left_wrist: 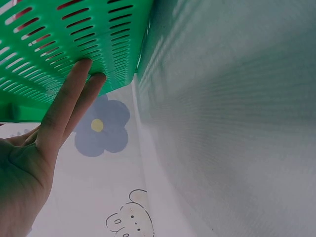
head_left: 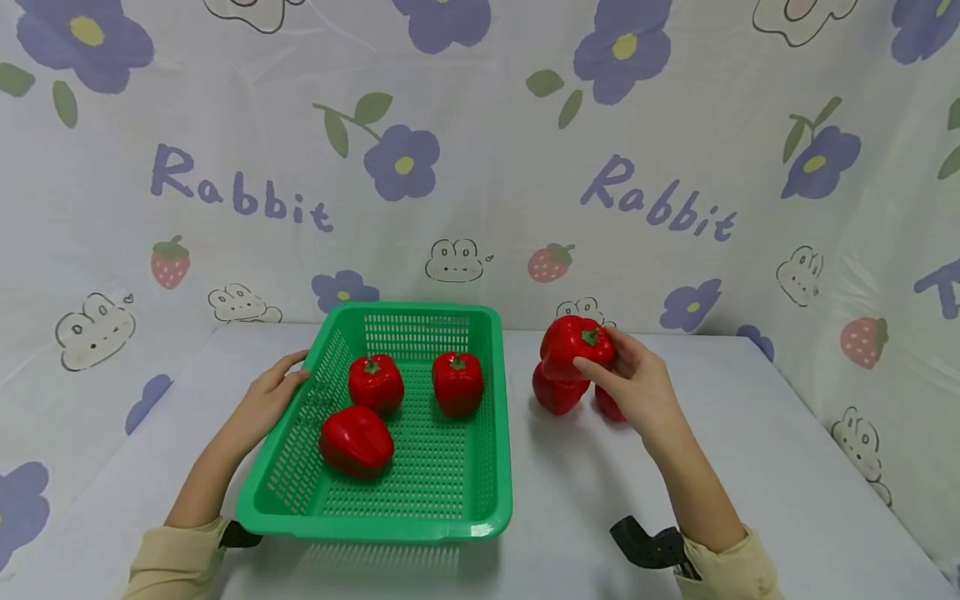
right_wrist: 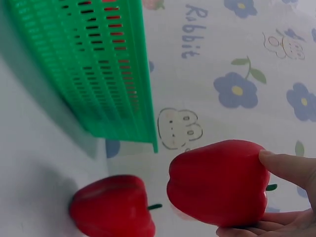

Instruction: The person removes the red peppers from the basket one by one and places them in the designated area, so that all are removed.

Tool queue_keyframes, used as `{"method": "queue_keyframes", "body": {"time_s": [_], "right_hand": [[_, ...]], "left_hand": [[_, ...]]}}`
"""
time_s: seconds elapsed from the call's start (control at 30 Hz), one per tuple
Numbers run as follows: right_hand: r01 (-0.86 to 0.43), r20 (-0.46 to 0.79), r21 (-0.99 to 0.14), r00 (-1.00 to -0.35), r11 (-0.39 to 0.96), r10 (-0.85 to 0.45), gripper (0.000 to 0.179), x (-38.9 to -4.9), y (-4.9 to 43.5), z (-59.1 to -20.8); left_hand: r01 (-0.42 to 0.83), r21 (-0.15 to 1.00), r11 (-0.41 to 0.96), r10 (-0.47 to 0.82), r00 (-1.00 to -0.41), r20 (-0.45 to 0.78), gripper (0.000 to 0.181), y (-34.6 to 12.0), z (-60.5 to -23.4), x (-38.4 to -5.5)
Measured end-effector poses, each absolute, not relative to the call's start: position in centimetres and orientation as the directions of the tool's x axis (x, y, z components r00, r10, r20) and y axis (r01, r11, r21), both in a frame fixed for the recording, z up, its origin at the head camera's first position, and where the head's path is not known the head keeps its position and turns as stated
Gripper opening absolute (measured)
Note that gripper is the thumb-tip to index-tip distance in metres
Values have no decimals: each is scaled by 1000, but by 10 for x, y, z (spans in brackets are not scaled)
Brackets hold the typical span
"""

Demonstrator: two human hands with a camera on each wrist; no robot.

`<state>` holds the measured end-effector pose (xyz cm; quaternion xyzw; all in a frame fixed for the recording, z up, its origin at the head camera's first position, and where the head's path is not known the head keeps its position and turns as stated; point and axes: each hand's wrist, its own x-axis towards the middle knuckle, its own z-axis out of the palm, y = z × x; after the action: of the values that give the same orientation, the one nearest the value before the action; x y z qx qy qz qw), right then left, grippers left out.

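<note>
My right hand [head_left: 639, 382] holds up a red bell pepper [head_left: 572, 348] with a green stem, pinched between thumb and fingers at its stem end. Below it, another red bell pepper [head_left: 557, 395] lies on the table, and part of a third pepper [head_left: 611, 406] shows under the hand. My left hand [head_left: 268, 400] is at the left side of a green plastic basket [head_left: 495, 433]. In the left wrist view, two straight fingers [left_wrist: 69, 96] rest against the basket's slotted outer wall. Three red bell peppers, one of them lying on its side [head_left: 357, 442], are inside the basket.
The white table [head_left: 750, 467] extends to the right of the basket. A patterned cloth [head_left: 480, 192] with flowers, rabbits and lettering hangs behind the table and along its sides. A black strap [head_left: 649, 546] sits at the right wrist.
</note>
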<state>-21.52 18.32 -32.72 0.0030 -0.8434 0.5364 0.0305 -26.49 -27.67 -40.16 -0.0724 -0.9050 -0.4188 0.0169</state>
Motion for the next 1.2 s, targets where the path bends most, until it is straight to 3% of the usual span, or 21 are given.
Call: {"method": "queue_keyframes", "body": {"time_s": [0.7,1.2], "right_hand": [[54,60,-892,-970,450,236,85,-213,251,-342],[157,7,-913,-917,376,398,81,-216,284,-369]], "left_hand": [[146,742,655,111,-989,96,53,-276,-401,-264],[144,748,648,117,-989,89,54,-277,-402,-264]]}}
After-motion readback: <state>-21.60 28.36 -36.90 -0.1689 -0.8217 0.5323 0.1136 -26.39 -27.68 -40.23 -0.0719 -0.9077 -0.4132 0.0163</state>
